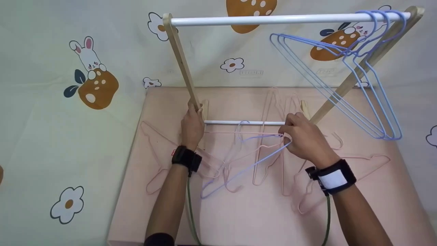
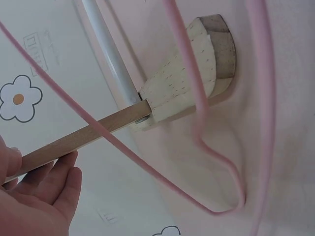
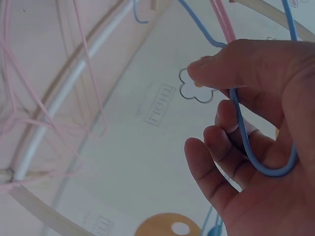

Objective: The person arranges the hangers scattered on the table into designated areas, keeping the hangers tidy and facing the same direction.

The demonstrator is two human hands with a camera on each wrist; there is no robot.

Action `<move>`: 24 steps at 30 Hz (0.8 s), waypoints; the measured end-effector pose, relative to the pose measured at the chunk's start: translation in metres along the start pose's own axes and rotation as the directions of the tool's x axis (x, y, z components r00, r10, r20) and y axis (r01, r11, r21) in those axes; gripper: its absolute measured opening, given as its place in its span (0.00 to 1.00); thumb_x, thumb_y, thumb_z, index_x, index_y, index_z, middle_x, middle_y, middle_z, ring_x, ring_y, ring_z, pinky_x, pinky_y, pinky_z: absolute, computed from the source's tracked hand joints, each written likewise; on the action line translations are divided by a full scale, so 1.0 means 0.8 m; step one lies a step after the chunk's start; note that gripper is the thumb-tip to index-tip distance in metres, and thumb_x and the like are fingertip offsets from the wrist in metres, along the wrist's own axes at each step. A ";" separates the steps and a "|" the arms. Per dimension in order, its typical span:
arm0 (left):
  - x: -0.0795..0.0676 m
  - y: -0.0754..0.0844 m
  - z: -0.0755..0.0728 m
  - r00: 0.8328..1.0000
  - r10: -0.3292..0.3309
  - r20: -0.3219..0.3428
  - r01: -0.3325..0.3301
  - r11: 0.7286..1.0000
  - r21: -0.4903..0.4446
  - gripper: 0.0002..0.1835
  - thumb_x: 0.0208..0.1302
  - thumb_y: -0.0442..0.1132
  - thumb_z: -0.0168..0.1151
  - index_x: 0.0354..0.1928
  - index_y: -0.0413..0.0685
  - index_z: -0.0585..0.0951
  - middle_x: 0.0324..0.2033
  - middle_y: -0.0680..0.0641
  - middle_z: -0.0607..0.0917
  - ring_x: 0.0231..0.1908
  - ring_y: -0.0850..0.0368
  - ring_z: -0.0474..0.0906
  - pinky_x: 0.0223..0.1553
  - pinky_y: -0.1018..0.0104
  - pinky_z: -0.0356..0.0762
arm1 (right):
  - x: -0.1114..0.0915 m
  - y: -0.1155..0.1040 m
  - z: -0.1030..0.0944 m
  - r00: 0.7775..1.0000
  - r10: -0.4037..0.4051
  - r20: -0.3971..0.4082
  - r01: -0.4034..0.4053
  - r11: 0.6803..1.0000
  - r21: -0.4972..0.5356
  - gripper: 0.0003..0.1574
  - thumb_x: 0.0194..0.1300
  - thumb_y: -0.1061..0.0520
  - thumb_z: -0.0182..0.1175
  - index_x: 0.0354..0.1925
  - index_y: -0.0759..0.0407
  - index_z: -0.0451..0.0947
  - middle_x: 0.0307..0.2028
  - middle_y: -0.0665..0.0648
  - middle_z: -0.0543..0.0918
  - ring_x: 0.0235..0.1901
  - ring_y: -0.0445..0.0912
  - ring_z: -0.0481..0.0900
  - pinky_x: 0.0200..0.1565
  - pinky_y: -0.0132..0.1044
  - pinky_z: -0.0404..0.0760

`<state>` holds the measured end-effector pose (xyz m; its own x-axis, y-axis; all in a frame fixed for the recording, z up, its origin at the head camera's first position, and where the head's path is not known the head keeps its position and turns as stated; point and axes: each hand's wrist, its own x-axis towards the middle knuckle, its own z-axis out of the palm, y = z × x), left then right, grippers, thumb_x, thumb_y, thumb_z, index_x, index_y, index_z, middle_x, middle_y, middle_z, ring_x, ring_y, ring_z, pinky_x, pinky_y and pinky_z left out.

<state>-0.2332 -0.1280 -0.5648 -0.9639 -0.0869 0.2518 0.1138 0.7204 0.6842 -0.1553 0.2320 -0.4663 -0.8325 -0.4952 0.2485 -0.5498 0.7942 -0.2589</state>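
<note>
My left hand (image 1: 193, 128) grips the lower part of the left wooden post (image 1: 182, 61) of a clothes rack; in the left wrist view the fingers wrap its edge. With my right hand (image 1: 302, 138) I hold a blue clothes hanger (image 1: 246, 167) by one shoulder end, whose bend (image 3: 273, 172) lies inside the curled fingers. Its hook (image 1: 244, 122) points toward the rack's lower white bar (image 1: 235, 122). A pink hanger (image 3: 224, 19) passes behind the thumb; I cannot tell whether the hand holds it too.
Three blue hangers (image 1: 377, 95) hang at the right end of the rack's top white bar (image 1: 259, 20). Several pink hangers (image 1: 150, 150) lie loosely over the pink table (image 1: 239, 218), some overlapping. A cartoon-printed sheet (image 1: 85, 147) covers the wall behind.
</note>
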 end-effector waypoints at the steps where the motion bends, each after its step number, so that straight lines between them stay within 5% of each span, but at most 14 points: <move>1: 0.000 0.000 0.000 1.000 0.001 0.000 -0.001 1.000 0.000 0.20 0.90 0.38 0.49 0.73 0.34 0.67 0.58 0.31 0.86 0.42 0.36 0.89 0.33 0.47 0.85 | 0.000 0.000 -0.005 1.000 -0.009 -0.010 0.009 1.000 -0.003 0.20 0.49 0.79 0.70 0.39 0.64 0.92 0.34 0.56 0.76 0.36 0.52 0.70 0.32 0.43 0.76; 13: -0.001 -0.001 0.001 1.000 0.012 -0.020 -0.012 0.999 -0.032 0.20 0.90 0.37 0.50 0.74 0.35 0.68 0.63 0.35 0.85 0.50 0.36 0.89 0.39 0.46 0.86 | -0.003 0.000 -0.047 0.997 -0.040 -0.066 0.039 0.999 -0.024 0.12 0.56 0.73 0.79 0.38 0.61 0.94 0.32 0.53 0.74 0.35 0.50 0.69 0.30 0.42 0.73; 24: -0.001 -0.002 0.002 1.000 0.000 -0.009 -0.001 0.999 -0.038 0.22 0.90 0.38 0.49 0.76 0.36 0.65 0.64 0.35 0.85 0.43 0.40 0.89 0.33 0.51 0.85 | -0.010 0.008 -0.065 0.992 -0.040 -0.121 0.034 0.998 -0.056 0.09 0.55 0.72 0.76 0.35 0.63 0.91 0.33 0.54 0.74 0.34 0.51 0.70 0.29 0.43 0.71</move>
<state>-0.2334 -0.1278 -0.5670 -0.9617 -0.0929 0.2580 0.1234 0.6937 0.7096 -0.1482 0.2592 -0.4215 -0.7951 -0.4804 0.3701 -0.5727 0.7957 -0.1974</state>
